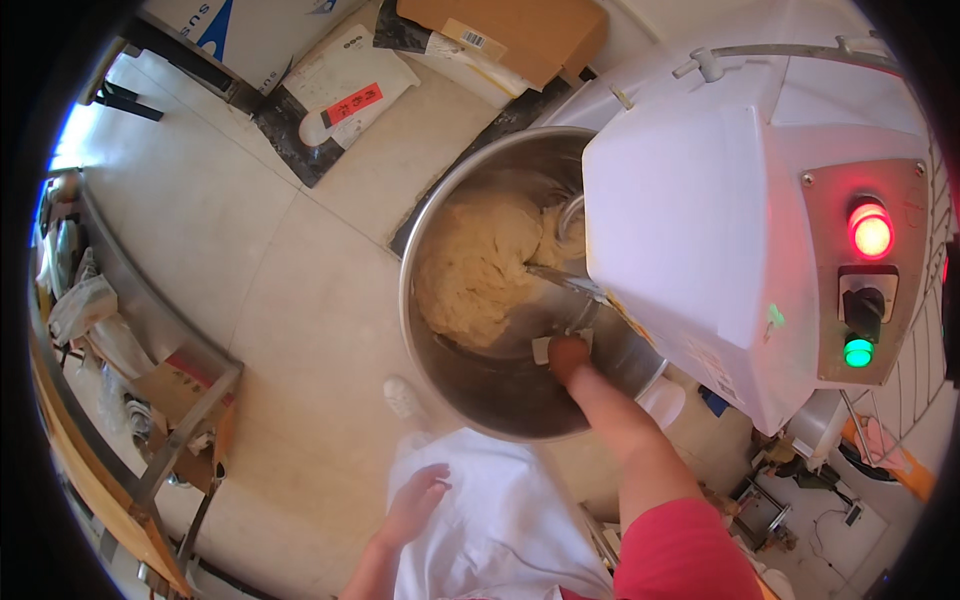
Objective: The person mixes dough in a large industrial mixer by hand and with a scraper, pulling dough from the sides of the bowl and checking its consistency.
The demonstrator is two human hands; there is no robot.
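My right hand [569, 357] reaches down inside a large steel mixing bowl [455, 395], closed on a small white dough scraper [541, 350] near the bowl's near wall. A big mass of pale yellow dough [480, 260] fills the left and far part of the bowl. Into the dough runs a curved metal dough hook [572, 213], and a flat metal bar [562, 277] stands beside it with dough stuck on. My left hand [417, 503] hangs in front of my white apron [490, 510], fingers loosely apart, holding nothing.
The white mixer head [680, 200] overhangs the bowl's right side. Its control panel [860, 290] has a lit red lamp, a black knob and a green lamp. Cardboard boxes [520, 35] lie beyond the bowl. A metal rack [190, 420] with bags stands at left.
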